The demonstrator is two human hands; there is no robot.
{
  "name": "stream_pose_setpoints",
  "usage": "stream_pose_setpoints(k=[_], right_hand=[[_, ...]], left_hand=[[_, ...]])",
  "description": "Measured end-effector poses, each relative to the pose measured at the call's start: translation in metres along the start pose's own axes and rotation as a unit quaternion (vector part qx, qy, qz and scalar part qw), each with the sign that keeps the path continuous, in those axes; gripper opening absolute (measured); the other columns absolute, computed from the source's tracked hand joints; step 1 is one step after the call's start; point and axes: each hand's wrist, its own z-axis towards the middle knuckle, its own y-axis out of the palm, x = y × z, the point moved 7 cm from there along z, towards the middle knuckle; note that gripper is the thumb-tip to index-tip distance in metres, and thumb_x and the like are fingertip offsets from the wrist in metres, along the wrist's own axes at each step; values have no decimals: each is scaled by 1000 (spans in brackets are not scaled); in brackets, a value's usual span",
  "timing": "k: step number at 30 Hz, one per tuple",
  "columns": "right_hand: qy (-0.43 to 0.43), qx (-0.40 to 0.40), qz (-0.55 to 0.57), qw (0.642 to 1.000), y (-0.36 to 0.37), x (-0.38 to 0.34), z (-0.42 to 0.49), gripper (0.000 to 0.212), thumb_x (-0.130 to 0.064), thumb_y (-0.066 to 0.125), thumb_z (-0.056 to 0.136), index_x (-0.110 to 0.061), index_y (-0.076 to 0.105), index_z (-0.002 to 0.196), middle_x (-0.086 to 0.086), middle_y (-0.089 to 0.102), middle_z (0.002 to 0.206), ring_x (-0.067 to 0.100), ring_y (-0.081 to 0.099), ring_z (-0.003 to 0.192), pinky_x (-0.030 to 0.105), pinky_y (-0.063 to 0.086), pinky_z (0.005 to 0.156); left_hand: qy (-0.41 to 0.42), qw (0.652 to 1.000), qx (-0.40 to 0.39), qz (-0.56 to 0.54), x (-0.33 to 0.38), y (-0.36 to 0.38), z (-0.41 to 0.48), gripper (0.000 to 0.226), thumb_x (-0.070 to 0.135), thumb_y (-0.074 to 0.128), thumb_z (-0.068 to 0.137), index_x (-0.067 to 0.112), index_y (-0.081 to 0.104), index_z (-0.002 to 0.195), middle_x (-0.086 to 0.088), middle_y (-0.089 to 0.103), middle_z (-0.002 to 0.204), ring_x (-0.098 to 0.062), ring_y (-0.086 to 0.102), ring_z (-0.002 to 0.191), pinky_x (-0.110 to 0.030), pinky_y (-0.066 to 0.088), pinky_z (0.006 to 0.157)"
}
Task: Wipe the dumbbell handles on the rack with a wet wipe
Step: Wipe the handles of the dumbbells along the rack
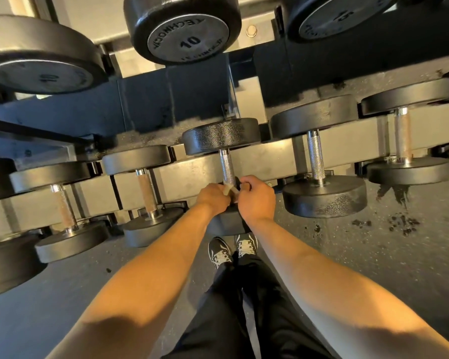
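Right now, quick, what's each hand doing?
Left hand: fingers curled, pinching the wipe at the handle.
Right hand: fingers curled at the near end of the handle; whether it holds anything cannot be told.

I note the wet wipe (230,189), a small pale crumpled strip, at the near end of the centre dumbbell handle (227,165). That handle is knurled bright steel, running near to far between black round heads on the lower rack (192,167). Handles further left (145,189) look brownish; one to the right (315,154) is bright.
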Motion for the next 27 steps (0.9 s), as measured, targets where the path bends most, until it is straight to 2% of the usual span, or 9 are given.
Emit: stream_pose_setpoints(k=[4, 7, 11, 13, 15, 17, 19, 22, 27], right_hand=[[-11, 14, 17, 1000, 0, 1, -1, 26, -13, 50, 96, -20, 75, 100, 3, 74, 97, 25, 67, 89, 36, 56, 79], [-22, 5, 32, 999, -1, 1, -3, 23, -16, 51, 96, -21, 72, 101, 2, 73, 97, 25, 65, 90, 35, 54, 78], [-60, -54, 75, 994, -1, -5, -7, 19, -29, 58, 97, -28, 48, 113, -5, 61, 100, 15, 60, 85, 36, 50, 76], [-69, -90, 110, 987, 0, -8, -8, 26, -31, 62, 95, -34, 43, 113, -5, 55, 106, 10, 57, 89, 31, 49, 78], [-77, -115, 102, 985, 1, -11, -6, 17, -27, 60, 97, -31, 50, 111, 0, 56, 112, 11, 59, 96, 30, 51, 83], [-65, -115, 96, 987, 1, -11, 1, 7, -19, 60, 98, -22, 61, 104, 2, 64, 107, 13, 63, 96, 32, 53, 86], [-21, -96, 124, 987, 0, -9, 8, 9, -12, 58, 98, -18, 65, 98, 0, 68, 98, 15, 64, 93, 29, 53, 85], [19, -31, 140, 989, -2, -10, 21, 12, -13, 57, 100, -9, 67, 105, 1, 67, 99, 16, 63, 96, 31, 51, 88], [7, 21, 202, 979, 14, -34, 40, 15, -17, 56, 100, -11, 70, 99, 0, 69, 94, 13, 62, 89, 27, 50, 83]], left_hand=[[-18, 998, 51, -35, -8, -8, -3, 21, 18, 64, 91, 1, 73, 101, -14, 73, 105, -31, 68, 102, -37, 56, 89], [-9, 993, 109, -51, -13, -15, -16, 20, 27, 67, 93, 10, 73, 101, -7, 70, 101, -27, 65, 98, -34, 52, 86], [88, 951, 260, -144, -2, -23, -38, 20, 26, 64, 93, 26, 59, 74, -6, 65, 98, -20, 57, 96, -29, 45, 80], [124, 949, 252, -141, 15, -17, -39, 15, 19, 56, 97, 19, 64, 85, -4, 56, 102, -17, 53, 97, -29, 46, 82], [148, 958, 213, -121, 27, -7, -37, 23, 18, 48, 102, 18, 70, 106, -4, 56, 106, -20, 57, 98, -30, 47, 81], [156, 962, 189, -123, 28, -5, -36, 31, 21, 48, 103, 23, 63, 131, -2, 58, 120, -18, 59, 108, -29, 47, 88], [171, 962, 186, -102, 24, -5, -40, 46, 27, 54, 101, 27, 48, 147, 4, 52, 136, -11, 54, 114, -29, 46, 93], [162, 960, 211, -94, 14, -5, -48, 57, 34, 60, 96, 31, 42, 151, 5, 49, 141, -13, 54, 121, -31, 48, 93], [47, 969, 188, -154, -6, -2, -48, 50, 27, 41, 102, 41, 41, 149, 3, 66, 128, -26, 59, 115, -33, 45, 88]])
